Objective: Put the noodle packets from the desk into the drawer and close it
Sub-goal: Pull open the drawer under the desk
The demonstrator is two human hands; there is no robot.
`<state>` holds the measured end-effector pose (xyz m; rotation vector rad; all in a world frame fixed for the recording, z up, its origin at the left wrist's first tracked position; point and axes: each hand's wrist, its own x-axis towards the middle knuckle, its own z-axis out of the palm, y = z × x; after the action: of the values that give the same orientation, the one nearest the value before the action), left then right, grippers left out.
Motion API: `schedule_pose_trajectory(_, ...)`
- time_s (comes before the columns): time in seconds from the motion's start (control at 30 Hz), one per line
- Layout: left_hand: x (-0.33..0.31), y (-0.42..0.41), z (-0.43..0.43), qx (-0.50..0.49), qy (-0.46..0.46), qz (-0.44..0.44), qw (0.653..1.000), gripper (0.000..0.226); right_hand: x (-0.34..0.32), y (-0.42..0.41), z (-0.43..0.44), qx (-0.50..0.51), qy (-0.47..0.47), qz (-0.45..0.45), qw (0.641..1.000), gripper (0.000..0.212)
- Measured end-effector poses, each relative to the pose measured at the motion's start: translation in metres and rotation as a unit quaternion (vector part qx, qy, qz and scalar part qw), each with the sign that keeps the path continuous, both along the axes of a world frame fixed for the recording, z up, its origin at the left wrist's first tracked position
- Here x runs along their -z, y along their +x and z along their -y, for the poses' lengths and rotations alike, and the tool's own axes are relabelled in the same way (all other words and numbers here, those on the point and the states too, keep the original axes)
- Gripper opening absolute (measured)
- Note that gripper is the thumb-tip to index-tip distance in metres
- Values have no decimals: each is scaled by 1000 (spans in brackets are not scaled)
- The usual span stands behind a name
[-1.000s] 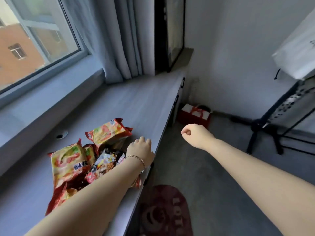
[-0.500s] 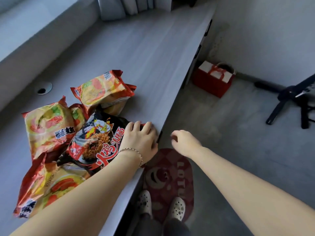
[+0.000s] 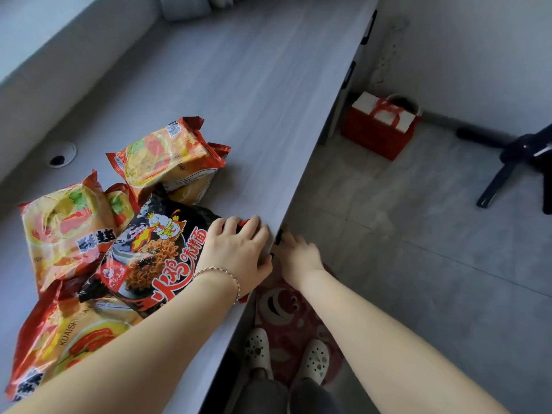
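Note:
Several noodle packets lie in a heap on the grey desk (image 3: 239,100) at the left. A black packet (image 3: 155,252) lies on top, with orange ones behind it (image 3: 167,156), to its left (image 3: 65,231) and under my forearm (image 3: 74,345). My left hand (image 3: 236,249) rests flat on the black packet's right end, by the desk's front edge, fingers spread. My right hand (image 3: 301,255) is at the desk's front face, its fingers on a black drawer handle (image 3: 280,233). Its fingertips are hidden under the edge. The drawer looks closed.
Two more black handles (image 3: 349,76) (image 3: 368,28) sit farther along the desk front. A red gift bag (image 3: 379,130) stands on the floor by the wall, a black tripod base (image 3: 513,162) at the right. My feet (image 3: 257,351) stand on a red rug (image 3: 280,306).
My head has tilted down from the window to the desk. My right hand has come from mid-air to the desk's front edge at the handle. My left hand stays on the black packet.

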<state>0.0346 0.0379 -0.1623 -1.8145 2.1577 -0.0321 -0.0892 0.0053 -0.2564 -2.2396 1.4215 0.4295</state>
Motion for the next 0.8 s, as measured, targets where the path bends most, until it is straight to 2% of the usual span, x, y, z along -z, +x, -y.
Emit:
schedule_pose_trajectory(0.23,-1,1,0,8,-12,-1,1000,50,-3,-24,-10,0,-29,-14,999,49)
schedule_pose_trajectory(0.33,-2,-1,1,9,-4,-3,1000,47,-11,-62,-23,41,6,-38,998,49)
schedule_pose_trajectory(0.37,-4,-3,0,3,4,-2,1000,46,-18,-75,-27,95,25,-30,995,49)
schedule_pose_trajectory(0.4,-7,-6,0,-3,19,-7,1000,46,-27,-88,-29,185,36,-2,982,49)
schedule_pose_trajectory(0.43,-8,-9,1,-12,33,-18,999,46,-35,-97,-29,296,27,44,954,49)
schedule_pose_trajectory(0.5,-7,-13,2,-21,35,-27,999,47,-51,-100,-35,467,-36,170,867,52)
schedule_pose_trajectory(0.53,-7,-16,2,-21,36,-21,999,47,-59,-94,-39,495,-55,202,843,58)
schedule_pose_trajectory(0.57,-8,-20,3,-19,37,-9,999,47,-66,-85,-44,482,-51,198,852,66)
schedule_pose_trajectory(0.63,-6,-25,3,-17,49,25,998,52,-61,-70,-56,363,-21,45,930,80)
schedule_pose_trajectory(0.67,-5,-29,3,-9,60,47,997,55,-51,-71,-61,301,-26,-51,952,82)
schedule_pose_trajectory(0.73,-1,-36,1,6,77,89,993,58,-37,-86,-67,205,-48,-191,959,77)
schedule_pose_trajectory(0.8,2,-37,0,0,79,108,991,61,-31,-104,-72,167,-59,-232,956,70)
